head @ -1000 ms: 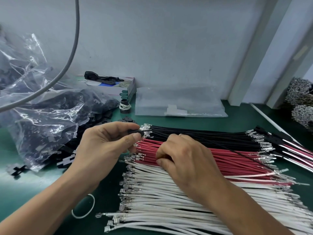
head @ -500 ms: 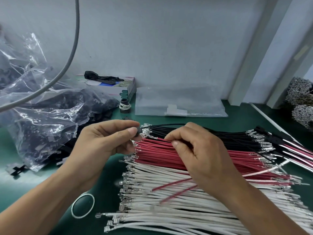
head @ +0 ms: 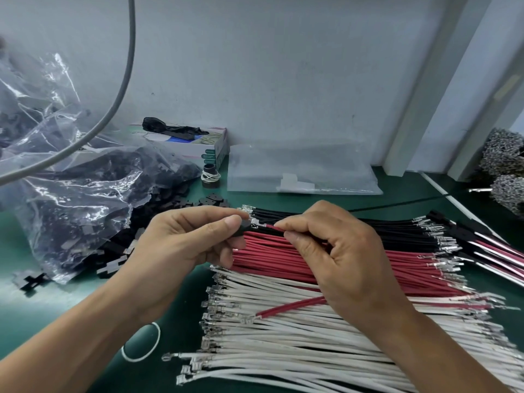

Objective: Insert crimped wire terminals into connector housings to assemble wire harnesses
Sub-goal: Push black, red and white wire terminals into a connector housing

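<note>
- Left hand (head: 181, 248) pinches black connector housing (head: 240, 231) between thumb and forefinger, above the far-left end of the wire rows.
- Right hand (head: 340, 251) pinches a red wire (head: 274, 228) just behind its metal terminal (head: 258, 223); terminal points left at the housing, tip at its opening; whether seated, cannot tell.
- Wire's long axis runs left-right, parallel to the worktop's (head: 184, 361) far edge.
- Black wires (head: 397, 225), red wires (head: 283, 259), white wires (head: 297, 344) lie in parallel rows, filling the right half.
- Plastic bag (head: 73, 199) crowds the left edge; bare green strip near the front-left corner holds a white rubber band (head: 141, 347).
</note>
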Demonstrator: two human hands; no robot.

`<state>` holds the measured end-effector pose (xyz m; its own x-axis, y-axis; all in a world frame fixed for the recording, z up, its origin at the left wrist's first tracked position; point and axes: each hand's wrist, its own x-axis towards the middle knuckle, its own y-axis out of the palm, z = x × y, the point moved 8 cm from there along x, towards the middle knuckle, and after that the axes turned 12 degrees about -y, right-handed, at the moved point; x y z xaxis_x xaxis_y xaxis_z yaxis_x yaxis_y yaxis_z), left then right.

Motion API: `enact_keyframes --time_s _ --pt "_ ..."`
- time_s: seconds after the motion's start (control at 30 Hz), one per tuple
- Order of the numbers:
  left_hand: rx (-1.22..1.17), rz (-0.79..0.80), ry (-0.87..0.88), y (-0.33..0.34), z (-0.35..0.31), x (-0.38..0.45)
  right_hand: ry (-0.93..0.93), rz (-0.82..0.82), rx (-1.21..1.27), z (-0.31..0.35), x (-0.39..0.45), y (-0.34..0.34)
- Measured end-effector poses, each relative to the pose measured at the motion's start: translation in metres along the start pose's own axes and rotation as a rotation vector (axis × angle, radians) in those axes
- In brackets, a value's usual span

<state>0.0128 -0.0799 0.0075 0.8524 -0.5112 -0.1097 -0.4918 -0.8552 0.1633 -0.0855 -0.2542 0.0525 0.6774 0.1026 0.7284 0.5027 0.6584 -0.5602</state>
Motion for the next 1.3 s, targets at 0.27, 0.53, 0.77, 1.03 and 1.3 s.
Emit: enact_keyframes --time_s 0.27,0.53,0.77,1.03,1.3 --pt "-0.012 0.046 0.019 0.005 -0.003 -0.002 -0.061 -0.016 -0.086 0.011 0.002 -0.003" --pt "-0.092 0.055 0.001 0.002 -0.002 0.000 -0.223 -0.028 -0.312 0.028 0.002 -0.003" --pt "-0.065 0.057 -0.022 0.003 -0.001 -0.001 -0.400 0.034 -0.528 0.039 0.002 0.000" --pt "0.034 0.020 0.053 0.009 -0.004 -0.007 -0.222 0.014 -0.339 0.031 0.002 0.012" --pt "0.372 -0.083 0.326 0.009 -0.023 -0.016 -0.146 0.046 -0.347 0.024 0.004 0.001"
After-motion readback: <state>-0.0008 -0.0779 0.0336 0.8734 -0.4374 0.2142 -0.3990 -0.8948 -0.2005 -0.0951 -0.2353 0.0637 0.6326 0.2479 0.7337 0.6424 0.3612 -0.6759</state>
